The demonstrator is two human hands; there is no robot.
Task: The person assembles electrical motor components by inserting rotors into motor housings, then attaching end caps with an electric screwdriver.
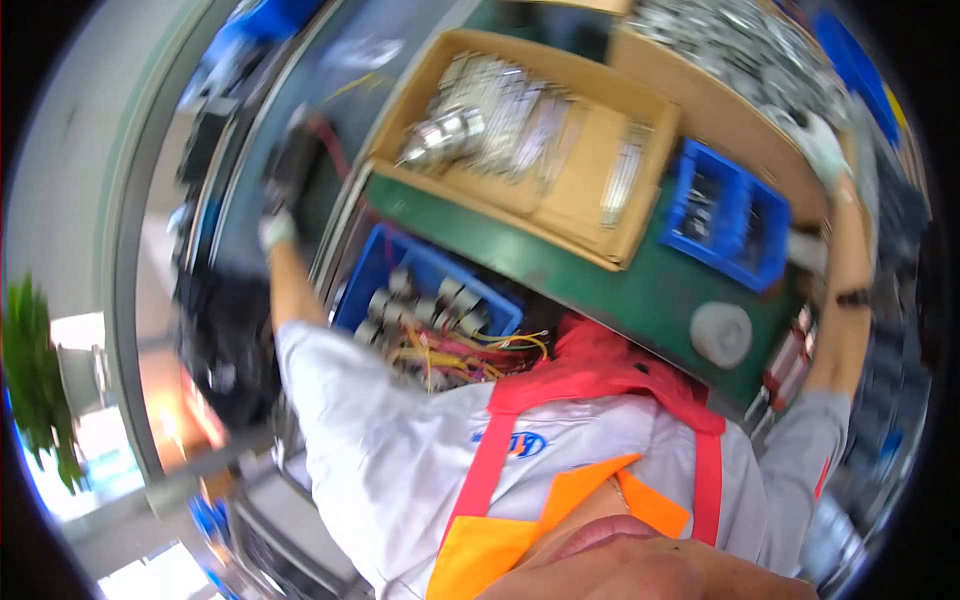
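Note:
My left hand [277,232], in a white glove, is stretched out to the left. It is right at the lower end of a dark, blurred object [296,165] with a red strip beside it. Motion smears the fingers, so their hold is unclear. My right hand [822,150], also gloved in white, reaches far right over the rim of a large cardboard box [700,85]. That box is heaped with grey metal parts [745,40], and the hand is at their near edge. Its fingers are blurred and partly lost among the parts.
On the green tabletop [480,225] stand a shallow cardboard box [570,230] of metal strips and cylinders, a divided blue bin [725,215] of small dark parts, a white roll [721,334] and red-handled tools [788,360]. A blue bin [350,290] below holds white cylinders and coloured wires.

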